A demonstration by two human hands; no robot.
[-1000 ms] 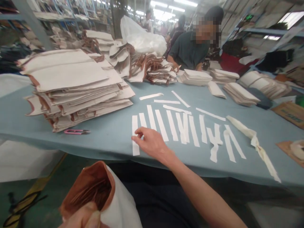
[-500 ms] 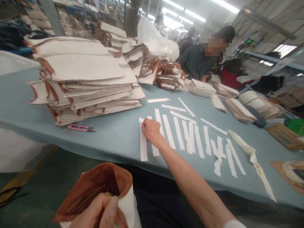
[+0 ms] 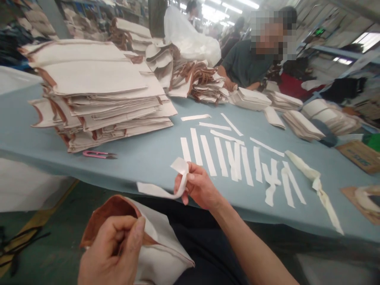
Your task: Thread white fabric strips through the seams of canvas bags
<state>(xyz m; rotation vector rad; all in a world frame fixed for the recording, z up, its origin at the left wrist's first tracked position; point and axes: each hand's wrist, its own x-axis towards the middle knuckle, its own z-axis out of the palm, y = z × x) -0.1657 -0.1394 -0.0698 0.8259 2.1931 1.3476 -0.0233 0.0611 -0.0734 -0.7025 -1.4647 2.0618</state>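
My left hand (image 3: 114,245) pinches the edge of a cream fabric bag piece (image 3: 166,241) with a brown lining, held low in front of my lap. Its fingers and thumb are closed on the rim, and the bag's mouth gapes toward the left. My right hand (image 3: 197,184) is closed on a white strip (image 3: 160,190), lifted just above the table's front edge. The strip curls, one end bent over near the fingers and the other trailing left toward the bag. Several more white strips (image 3: 208,155) lie in a row just beyond my right hand.
A tall stack of cream fabric pieces (image 3: 101,77) stands on the left of the blue-grey table (image 3: 142,162). Pink thread snips (image 3: 99,154) lie before it. Across the table a co-worker (image 3: 246,65) leans near more fabric piles (image 3: 252,99). A cardboard piece (image 3: 359,156) lies at right.
My right hand has peeled the leftmost strip off the table and brought it back toward me. My left hand and the bag have tilted, showing more of the bag's cream side.
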